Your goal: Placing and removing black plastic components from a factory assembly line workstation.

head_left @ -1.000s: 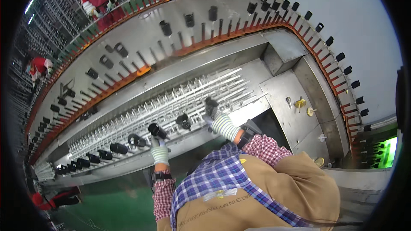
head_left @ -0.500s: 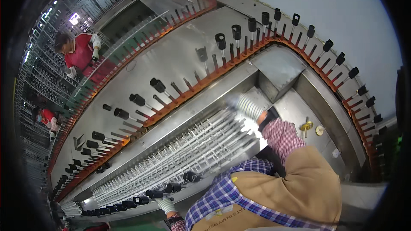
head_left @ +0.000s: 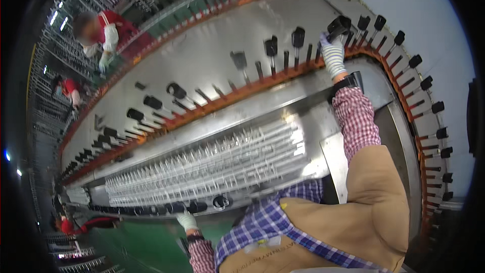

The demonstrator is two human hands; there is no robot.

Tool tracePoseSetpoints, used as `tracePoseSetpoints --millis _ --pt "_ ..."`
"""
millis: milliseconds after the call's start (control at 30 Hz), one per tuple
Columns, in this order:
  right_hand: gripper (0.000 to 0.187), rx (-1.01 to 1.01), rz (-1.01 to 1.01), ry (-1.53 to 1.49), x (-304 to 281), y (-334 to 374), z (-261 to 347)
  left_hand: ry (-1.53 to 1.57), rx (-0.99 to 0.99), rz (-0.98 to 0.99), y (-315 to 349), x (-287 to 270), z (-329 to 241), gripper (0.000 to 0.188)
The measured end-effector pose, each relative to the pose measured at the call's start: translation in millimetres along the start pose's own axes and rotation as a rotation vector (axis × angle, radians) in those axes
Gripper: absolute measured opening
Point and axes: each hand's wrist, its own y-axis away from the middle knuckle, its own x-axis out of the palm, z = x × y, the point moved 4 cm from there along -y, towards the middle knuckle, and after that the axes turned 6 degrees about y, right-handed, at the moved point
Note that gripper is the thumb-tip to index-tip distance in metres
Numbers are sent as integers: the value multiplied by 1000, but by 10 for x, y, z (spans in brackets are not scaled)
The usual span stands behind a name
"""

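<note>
My right hand [head_left: 332, 56], in a striped knit glove, reaches out to the conveyor rail's far bend. Its fingers are closed around a black hollow cylindrical part [head_left: 339, 26] at the top of a spindle; whether the part is seated on it I cannot tell. My left hand [head_left: 187, 220], gloved in the same way, is low at the bench's near edge. Its fingers stretch out toward a row of black cylindrical parts [head_left: 197, 207], seemingly touching one. Between my hands lies a rack of thin metal rods [head_left: 202, 167].
An orange conveyor rail [head_left: 252, 85] with upright spindles, several capped with black parts, curves around the metal bench. A steel panel [head_left: 222, 35] lies beyond it. Across the line, a person in red [head_left: 118, 28] works at the far rail. A green floor [head_left: 146, 237] shows at lower left.
My right hand has moved from the rod rack's right end up and away to the rail, where it grips a black part. My view has turned. My left hand stays by the black parts.
</note>
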Motion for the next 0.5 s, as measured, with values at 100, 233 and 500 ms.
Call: tracePoseSetpoints --millis 100,233,500 --pt "40 -402 268 73 -296 1191 166 -654 39 96 150 -101 -136 32" --pt "46 141 909 180 -629 3505 45 -145 -17 -36 132 -142 253 31" --pt "34 -258 656 370 -605 5595 692 104 123 114 -169 -117 683 34"
